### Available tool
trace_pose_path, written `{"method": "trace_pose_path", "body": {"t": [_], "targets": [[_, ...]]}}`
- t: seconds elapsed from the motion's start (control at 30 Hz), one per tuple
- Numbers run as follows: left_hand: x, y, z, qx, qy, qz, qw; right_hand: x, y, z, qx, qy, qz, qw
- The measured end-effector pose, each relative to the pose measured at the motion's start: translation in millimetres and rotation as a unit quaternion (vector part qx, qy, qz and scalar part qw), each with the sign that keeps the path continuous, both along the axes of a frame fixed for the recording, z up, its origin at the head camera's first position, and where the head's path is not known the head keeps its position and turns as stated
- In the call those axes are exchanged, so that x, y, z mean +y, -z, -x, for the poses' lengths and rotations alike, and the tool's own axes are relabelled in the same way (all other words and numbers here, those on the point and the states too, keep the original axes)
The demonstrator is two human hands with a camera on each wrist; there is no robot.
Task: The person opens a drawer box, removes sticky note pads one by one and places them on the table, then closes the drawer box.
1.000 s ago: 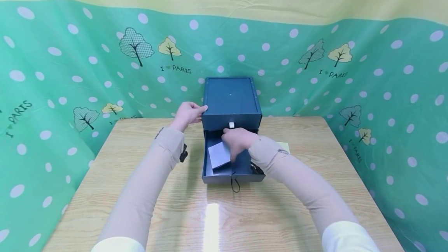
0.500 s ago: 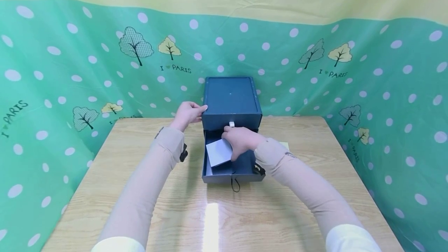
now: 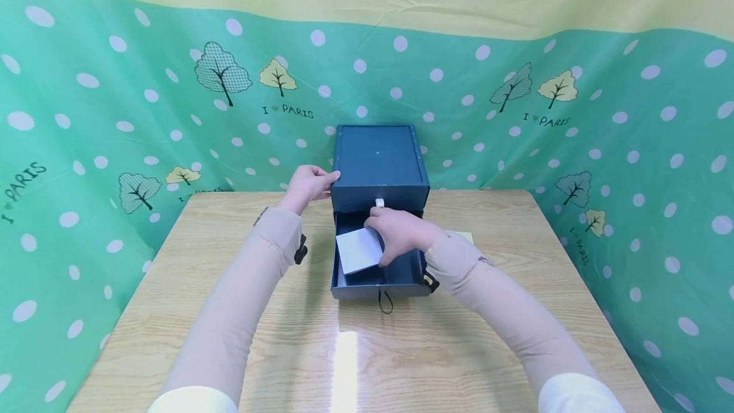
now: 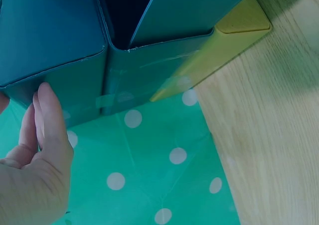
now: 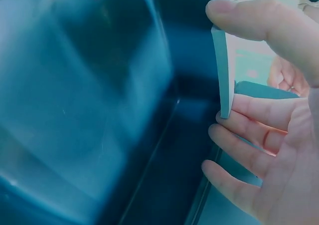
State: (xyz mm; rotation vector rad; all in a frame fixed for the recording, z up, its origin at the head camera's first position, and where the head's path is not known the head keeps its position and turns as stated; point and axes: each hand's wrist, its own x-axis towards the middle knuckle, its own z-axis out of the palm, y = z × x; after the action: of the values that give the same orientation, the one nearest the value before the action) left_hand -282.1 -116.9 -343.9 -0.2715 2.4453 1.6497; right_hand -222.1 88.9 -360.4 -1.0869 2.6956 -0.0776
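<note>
A dark blue two-tier drawer box [image 3: 378,155] stands at the far middle of the table with its lower drawer [image 3: 404,289] pulled out. My left hand [image 3: 309,187] rests against the upper tier's left side, its fingers fairly straight in the left wrist view. Over the open drawer, my right hand [image 3: 401,234] pinches a white paper pad [image 3: 359,251] between thumb and fingers. The right wrist view shows the pad's thick edge [image 5: 224,75] standing upright between them. What lies under the pad in the drawer is partly hidden.
A yellow base [image 4: 234,30] shows below the blue tiers in the left wrist view. A pale yellow piece [image 3: 466,236] lies right of the drawer, partly behind my right forearm. A black loop [image 3: 385,301] hangs at the drawer front. A polka-dot curtain [image 3: 275,158] borders the wooden table [image 3: 275,349].
The white pad has been raised slightly and turned a little in my right hand, which has shifted slightly right. My left hand has stayed in place on the box.
</note>
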Motion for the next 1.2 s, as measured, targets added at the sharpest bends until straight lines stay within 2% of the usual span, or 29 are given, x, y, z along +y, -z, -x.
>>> {"method": "trace_pose_path", "body": {"t": [0.63, 1.2], "targets": [[-0.7, -1.6, 0.3, 0.002, -0.002, -0.006, 1.0000, 27, 8.1, -7.2, 0.006, -0.008, 0.105, 0.9944], [-0.4, -0.3, 0.8, -0.001, -0.002, -0.012, 0.9999, 65, 15.5, -0.7, 0.013, -0.033, 0.170, 0.9848]]}}
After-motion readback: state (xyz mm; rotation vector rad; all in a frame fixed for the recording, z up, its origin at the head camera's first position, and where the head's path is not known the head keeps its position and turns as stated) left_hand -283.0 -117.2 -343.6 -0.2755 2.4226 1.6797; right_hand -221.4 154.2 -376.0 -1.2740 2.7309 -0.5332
